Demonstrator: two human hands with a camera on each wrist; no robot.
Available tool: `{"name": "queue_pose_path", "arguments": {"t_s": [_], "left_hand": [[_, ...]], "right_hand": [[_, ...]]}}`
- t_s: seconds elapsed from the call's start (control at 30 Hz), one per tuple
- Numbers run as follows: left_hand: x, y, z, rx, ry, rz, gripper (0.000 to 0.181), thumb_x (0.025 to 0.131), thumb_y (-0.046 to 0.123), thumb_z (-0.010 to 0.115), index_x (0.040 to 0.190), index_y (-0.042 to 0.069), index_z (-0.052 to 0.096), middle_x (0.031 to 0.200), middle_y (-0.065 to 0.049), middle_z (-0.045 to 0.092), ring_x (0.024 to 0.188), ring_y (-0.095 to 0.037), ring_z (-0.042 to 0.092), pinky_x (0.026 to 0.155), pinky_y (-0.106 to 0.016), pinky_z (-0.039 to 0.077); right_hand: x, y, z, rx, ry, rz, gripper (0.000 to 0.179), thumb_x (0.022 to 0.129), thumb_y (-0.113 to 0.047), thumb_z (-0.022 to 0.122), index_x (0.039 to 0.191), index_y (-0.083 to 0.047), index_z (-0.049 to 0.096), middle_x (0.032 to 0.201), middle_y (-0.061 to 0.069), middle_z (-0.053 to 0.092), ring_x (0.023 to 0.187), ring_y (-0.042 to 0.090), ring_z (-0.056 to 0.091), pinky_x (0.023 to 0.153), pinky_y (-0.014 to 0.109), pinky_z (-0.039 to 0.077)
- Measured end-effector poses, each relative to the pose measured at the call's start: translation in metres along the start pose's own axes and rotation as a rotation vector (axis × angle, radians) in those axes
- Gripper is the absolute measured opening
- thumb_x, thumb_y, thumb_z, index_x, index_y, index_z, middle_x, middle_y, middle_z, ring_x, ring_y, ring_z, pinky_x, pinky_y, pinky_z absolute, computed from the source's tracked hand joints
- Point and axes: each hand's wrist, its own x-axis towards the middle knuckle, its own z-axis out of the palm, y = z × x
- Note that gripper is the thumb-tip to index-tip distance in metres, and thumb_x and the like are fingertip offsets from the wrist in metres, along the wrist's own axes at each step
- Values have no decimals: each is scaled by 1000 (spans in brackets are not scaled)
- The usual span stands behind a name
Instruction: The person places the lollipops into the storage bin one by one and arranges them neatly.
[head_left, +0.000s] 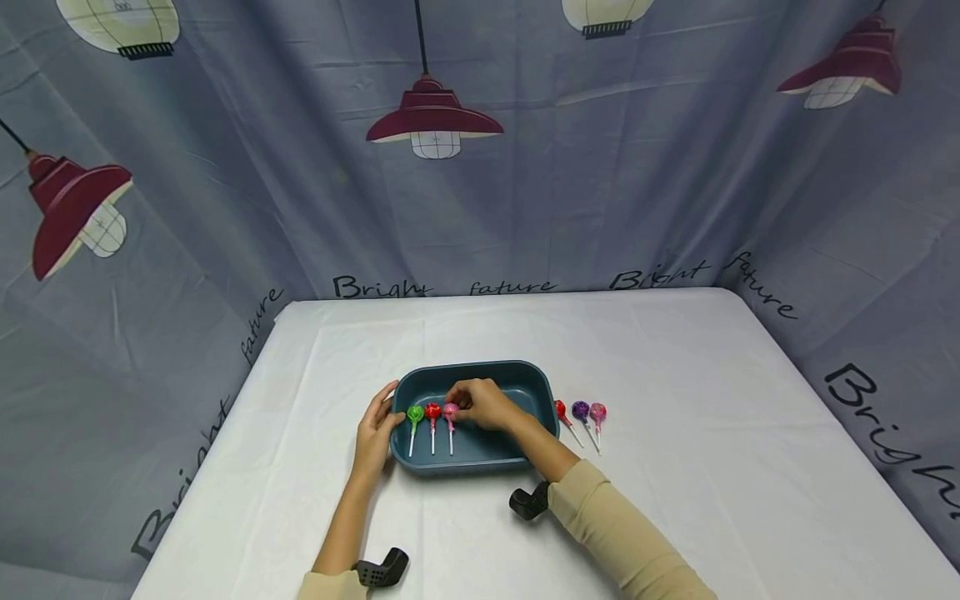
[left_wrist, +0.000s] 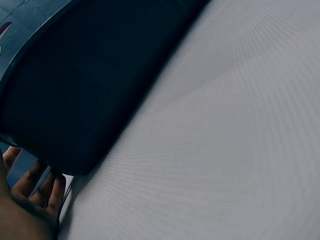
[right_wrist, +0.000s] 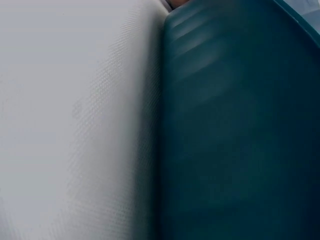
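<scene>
A dark teal tray [head_left: 491, 450] lies on the white-covered table. My left hand [head_left: 372, 433] grips its left end, thumb at the rim; the left wrist view shows the fingers [left_wrist: 42, 187] against the outside wall. Inside the tray, my right hand [head_left: 483, 404] pinches a pink lollipop [head_left: 451, 412] by its wrapped head, stick toward me. To its left, a red lollipop [head_left: 432, 412] and a green lollipop [head_left: 415, 414] lie in a row with it. In the right wrist view the tray's outer wall [right_wrist: 240, 125] hides the right hand.
Just right of the tray, a red lollipop [head_left: 561, 410], a purple lollipop [head_left: 581, 410] and another pink lollipop [head_left: 597, 413] lie on the tablecloth [head_left: 712, 467]. A grey curtain [head_left: 300, 167] printed with lamps hangs behind the table and along both sides.
</scene>
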Motion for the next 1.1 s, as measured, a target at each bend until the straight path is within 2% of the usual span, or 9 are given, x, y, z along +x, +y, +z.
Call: {"name": "queue_pose_path", "arguments": {"t_s": [0.27, 0.47, 0.63, 0.87, 1.1], "left_hand": [[-3, 6, 2, 3, 9, -11, 49, 88, -2, 50, 136, 9, 45, 131, -19, 49, 121, -27, 44, 88, -17, 36], [-1, 5, 2, 19, 10, -4, 49, 88, -1, 51, 136, 9, 45, 131, -19, 49, 121, -27, 45, 89, -21, 37], [-1, 3, 1, 11, 11, -8, 50, 88, -1, 51, 136, 10, 46, 131, -18, 49, 119, -27, 46, 86, -17, 38], [-1, 2, 1, 7, 9, -4, 49, 88, -1, 51, 136, 9, 46, 129, -19, 50, 118, -28, 47, 84, -16, 38], [-1, 4, 1, 5, 6, -5, 49, 88, -1, 51, 136, 9, 45, 129, -21, 50, 117, -30, 47, 83, -15, 38]], "right_hand": [[-6, -1, -6, 31, 37, -4, 21, 82, -12, 69, 101, -5, 66, 96, 6, 66, 87, 18, 61, 77, 29, 48], [-12, -2, -13, 67, 97, -11, 21, 84, -12, 67, 104, -4, 66, 101, 8, 65, 92, 19, 60, 81, 32, 47], [-22, -5, -21, 76, 155, -19, 21, 85, -12, 66, 105, -6, 66, 103, 6, 65, 96, 20, 60, 85, 35, 46], [-43, -1, -41, 129, 260, -5, 20, 85, -14, 65, 105, -11, 66, 103, -1, 65, 96, 16, 61, 83, 33, 47], [-66, 15, -67, 251, 376, 55, 21, 88, -18, 62, 107, -9, 66, 105, 3, 65, 96, 18, 61, 81, 35, 48]]}}
